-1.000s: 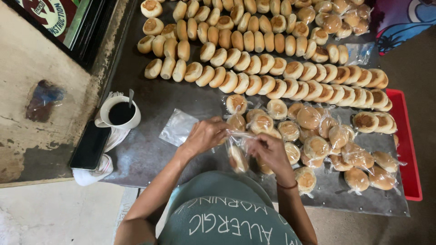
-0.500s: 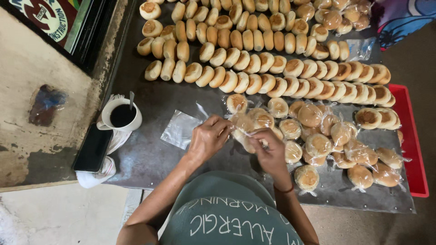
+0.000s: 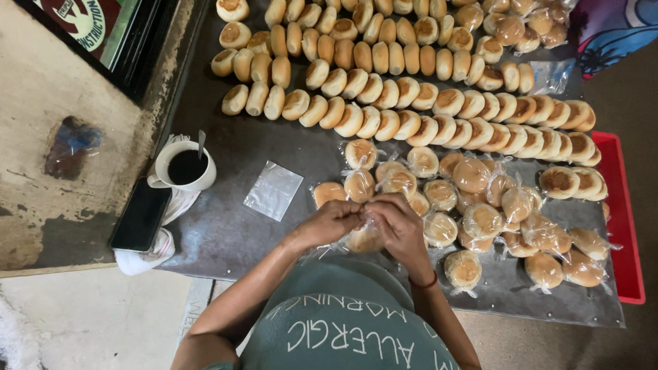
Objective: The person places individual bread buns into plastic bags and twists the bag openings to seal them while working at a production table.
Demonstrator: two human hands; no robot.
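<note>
Clear plastic is between the two hands. The left hand point(image 3: 334, 223) and the right hand point(image 3: 397, 225) meet at the near edge of the metal table point(image 3: 226, 233), fingertips pressed together, and they pinch the mouth of a small bag point(image 3: 363, 238) with one bun inside. The bag hangs just under the fingers, over the table edge; I cannot tell if it touches the surface.

About how far the work is — a good part seems done, but more is left. To the right of the hands lies a heap of bagged buns point(image 3: 480, 205), each one in its own clear bag, some with the top twisted. Two or three bagged ones also lie just beyond the hands. Further away, long rows of bare buns point(image 3: 397, 82) stand close side by side, and they are clearly more than the wrapped ones. At the far corner a few more seem to be in bags, but this is too small to be sure.

One empty bag point(image 3: 273, 190) lies flat to the left of the hands. Farther left there is a white cup point(image 3: 185, 168) of dark drink with a spoon — beside it a black phone point(image 3: 140, 214) on a white cloth. A red tray point(image 3: 620, 226) shows at the right side of the table.
</note>
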